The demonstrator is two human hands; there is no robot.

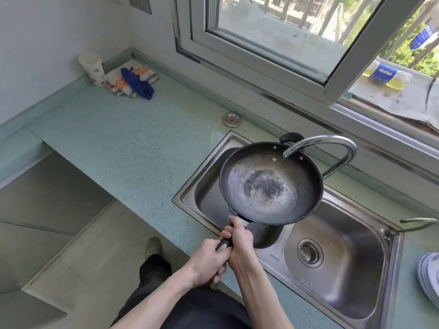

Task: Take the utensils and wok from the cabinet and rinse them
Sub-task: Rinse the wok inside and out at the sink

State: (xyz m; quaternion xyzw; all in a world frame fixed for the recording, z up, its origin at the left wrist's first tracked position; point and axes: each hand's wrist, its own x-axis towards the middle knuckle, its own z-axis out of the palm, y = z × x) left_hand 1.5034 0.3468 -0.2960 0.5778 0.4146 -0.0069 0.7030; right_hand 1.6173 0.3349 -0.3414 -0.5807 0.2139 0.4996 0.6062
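Note:
A black wok (270,184) hangs over the steel sink (337,281), its far rim under the spout of the curved faucet (332,144). Water swirls in the wok around a dark patch at its centre. My left hand (206,264) grips the end of the wok's black handle (222,245). My right hand (240,245) grips the same handle closer to the pan. Both hands are over the counter's front edge. No utensils are in sight.
The teal counter (133,148) stretches to the left, with a paper cup (93,67) and a cloth with blue gloves (135,81) in the far corner. White plates (430,279) are stacked at the right edge. A round metal cap (232,119) sits behind the sink. The window is open.

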